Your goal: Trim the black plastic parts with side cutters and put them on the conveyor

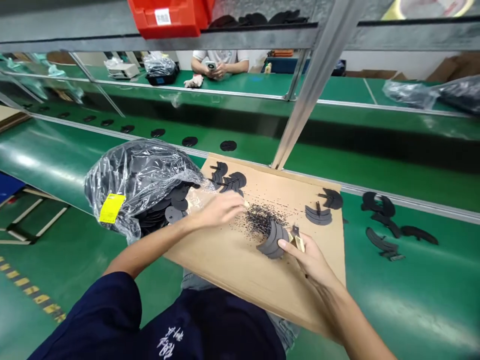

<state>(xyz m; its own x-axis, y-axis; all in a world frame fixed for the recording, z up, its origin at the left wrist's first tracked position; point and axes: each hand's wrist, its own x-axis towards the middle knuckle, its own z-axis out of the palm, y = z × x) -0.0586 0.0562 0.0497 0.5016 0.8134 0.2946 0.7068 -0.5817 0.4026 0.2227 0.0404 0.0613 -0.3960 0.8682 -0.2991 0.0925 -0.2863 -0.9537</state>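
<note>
My right hand is closed around a pair of side cutters with pale handles. Thumb and fingers of that hand also hold a curved black plastic part, made of several stacked arcs. My left hand reaches over the cardboard sheet with nothing visible in it; its fingers are loosely extended and a pale tip shows on one. Between the hands lies a pile of tiny black scraps. A clear plastic bag of black discs lies open beside my left forearm.
More curved black parts lie on the cardboard's far left and right, and on the green bench. Black discs line the belt behind. A metal post rises ahead; a red bin sits above. A person holds a phone opposite.
</note>
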